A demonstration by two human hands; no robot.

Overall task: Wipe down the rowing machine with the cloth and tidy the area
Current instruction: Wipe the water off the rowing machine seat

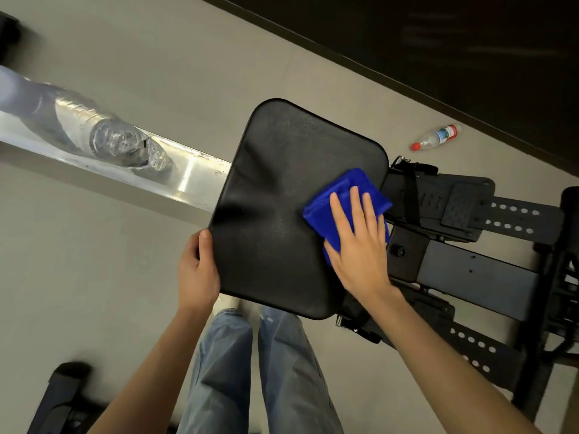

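Flat-fingered, your right hand (360, 245) presses the soft, limp cloth (326, 202) at the seat (282, 183)'s right edge while your left hand (195, 270) grips its left edge steady.

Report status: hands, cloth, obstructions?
Left hand grips seat edge. Right hand flat, pressing blue cloth on seat. Clear bottle lying on rail; red-capped bottle on floor.

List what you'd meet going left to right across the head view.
Clear bottle → left hand → seat → blue cloth, pressed by the right hand → red-capped bottle. Footplates left out: they overlap that bottle's span.
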